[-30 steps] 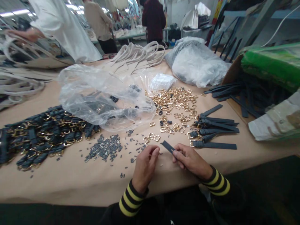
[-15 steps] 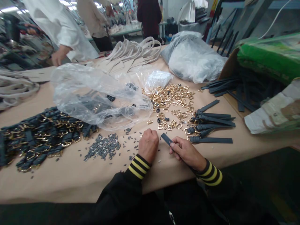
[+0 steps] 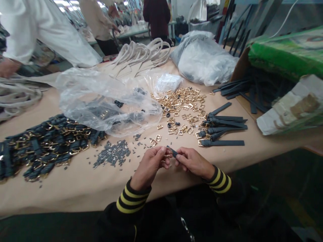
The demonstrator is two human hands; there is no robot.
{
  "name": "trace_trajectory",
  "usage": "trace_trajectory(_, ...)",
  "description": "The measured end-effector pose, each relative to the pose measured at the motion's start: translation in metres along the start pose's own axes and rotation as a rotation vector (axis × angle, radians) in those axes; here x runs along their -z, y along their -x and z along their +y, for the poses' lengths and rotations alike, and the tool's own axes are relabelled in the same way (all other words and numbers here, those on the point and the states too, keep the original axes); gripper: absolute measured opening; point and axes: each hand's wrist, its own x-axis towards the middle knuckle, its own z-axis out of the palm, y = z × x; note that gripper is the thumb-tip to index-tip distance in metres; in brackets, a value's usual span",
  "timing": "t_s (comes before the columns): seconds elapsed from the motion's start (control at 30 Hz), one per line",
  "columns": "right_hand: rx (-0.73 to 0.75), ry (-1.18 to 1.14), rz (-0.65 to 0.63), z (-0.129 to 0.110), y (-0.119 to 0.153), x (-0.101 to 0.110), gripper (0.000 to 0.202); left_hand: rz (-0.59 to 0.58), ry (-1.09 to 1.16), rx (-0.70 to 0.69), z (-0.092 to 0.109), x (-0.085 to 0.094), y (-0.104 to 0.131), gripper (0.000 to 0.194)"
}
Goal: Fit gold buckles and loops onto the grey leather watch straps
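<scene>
Near the table's front edge, my right hand pinches a dark strap whose end points up and left. My left hand meets that end, its thumb and fingers closed on a small gold buckle, partly hidden by the fingers. Loose gold buckles lie in a heap beyond the hands. Left of my left hand is a pile of small dark pieces. Straps with buckles are laid out to the right.
A heap of buckled straps covers the left of the table. Clear plastic lies behind the small pieces. A full plastic bag stands at the back; a box of straps is at right. A person in white stands back left.
My left hand has turned and come to the strap end with a buckle. My right hand has shifted slightly left with the strap. The person's hand at back left has moved farther left.
</scene>
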Motion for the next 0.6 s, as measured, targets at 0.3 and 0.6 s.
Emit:
trace_trajectory(0.3,0.024,-0.182,-0.205,-0.003,0.018,0.009,0.020,0.164,-0.157,-0.065,-0.004,-0.002,0.009,0.020)
trace_trajectory(0.6,-0.025,-0.115,-0.139,0.000,0.022,0.012,0.019,0.235,-0.289,-0.084,-0.005,0.000,0.012,0.021)
